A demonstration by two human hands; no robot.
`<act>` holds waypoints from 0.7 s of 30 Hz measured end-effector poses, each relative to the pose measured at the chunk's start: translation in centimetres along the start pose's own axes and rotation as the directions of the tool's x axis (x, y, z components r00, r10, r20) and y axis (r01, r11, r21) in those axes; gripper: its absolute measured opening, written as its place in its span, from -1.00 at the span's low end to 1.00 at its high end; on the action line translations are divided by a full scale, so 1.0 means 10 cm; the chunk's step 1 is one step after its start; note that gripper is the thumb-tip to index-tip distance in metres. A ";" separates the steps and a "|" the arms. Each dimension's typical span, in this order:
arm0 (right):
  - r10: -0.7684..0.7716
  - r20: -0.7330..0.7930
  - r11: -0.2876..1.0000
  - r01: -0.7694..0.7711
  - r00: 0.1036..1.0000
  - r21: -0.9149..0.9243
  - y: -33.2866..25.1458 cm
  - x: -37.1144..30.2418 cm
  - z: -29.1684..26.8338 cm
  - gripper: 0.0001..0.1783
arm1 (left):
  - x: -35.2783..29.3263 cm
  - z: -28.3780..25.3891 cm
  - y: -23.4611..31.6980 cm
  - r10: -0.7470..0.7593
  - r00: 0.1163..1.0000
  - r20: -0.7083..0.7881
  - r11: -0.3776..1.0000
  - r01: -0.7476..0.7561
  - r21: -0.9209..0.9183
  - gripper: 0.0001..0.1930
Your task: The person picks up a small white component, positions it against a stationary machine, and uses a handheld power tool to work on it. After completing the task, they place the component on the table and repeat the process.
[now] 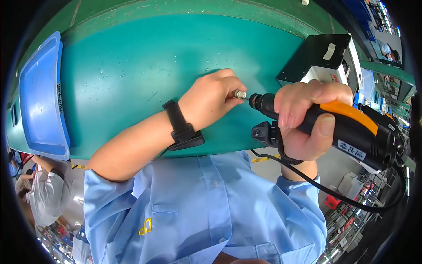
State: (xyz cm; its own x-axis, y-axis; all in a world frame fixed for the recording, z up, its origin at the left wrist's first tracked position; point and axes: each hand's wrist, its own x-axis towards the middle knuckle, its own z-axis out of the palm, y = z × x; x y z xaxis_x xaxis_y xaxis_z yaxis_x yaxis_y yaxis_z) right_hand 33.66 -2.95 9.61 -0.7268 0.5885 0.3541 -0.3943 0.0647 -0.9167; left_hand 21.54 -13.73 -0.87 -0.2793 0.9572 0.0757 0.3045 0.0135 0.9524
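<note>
Pinched between the thumb and fingers of my left hand (pixel 213 94) is a small metal fitting (pixel 240 94), round and silvery. My right hand (pixel 305 116) wraps round a black and orange electric screwdriver (pixel 349 110), held level with its nose toward the left. The thin bit points at the fitting and reaches it or nearly so; I cannot tell whether they touch. Both hands are above the green tabletop (pixel 132 57). A black strap (pixel 177 123) with a small device circles my left wrist, and a small black camera (pixel 263 133) sits at my right wrist.
At the far left lies a blue plastic tray (pixel 41 97). A black and white box (pixel 318 59) stands at the back right. The screwdriver's black cable (pixel 369 207) loops down past my right arm. Another person (pixel 46 193) is at the lower left, beyond the table.
</note>
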 end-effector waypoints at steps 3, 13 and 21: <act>-0.012 0.058 0.980 0.023 0.998 -0.198 -0.01 0.01 0.05 -0.59 | 0.00 0.00 0.00 0.002 1.000 -0.007 1.000 -0.002 0.003 -0.78; -0.041 0.158 0.995 0.055 0.987 -0.084 0.07 0.02 0.04 -0.69 | 0.02 -0.02 0.07 0.002 1.000 0.010 0.999 -0.002 0.040 -0.83; -0.178 0.013 0.981 0.179 0.984 -0.079 -0.15 -0.13 -0.27 -0.60 | 0.00 0.04 0.03 0.064 0.998 -0.022 0.998 -0.064 0.026 -0.84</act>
State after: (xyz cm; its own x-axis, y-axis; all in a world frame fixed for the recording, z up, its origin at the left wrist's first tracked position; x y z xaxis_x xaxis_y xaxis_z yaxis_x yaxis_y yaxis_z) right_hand 36.71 -1.64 10.05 -0.6520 0.5573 0.5141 -0.4722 0.2320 -0.8504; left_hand 22.03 -13.64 -0.75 -0.2793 0.9494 0.1435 0.3455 -0.0401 0.9376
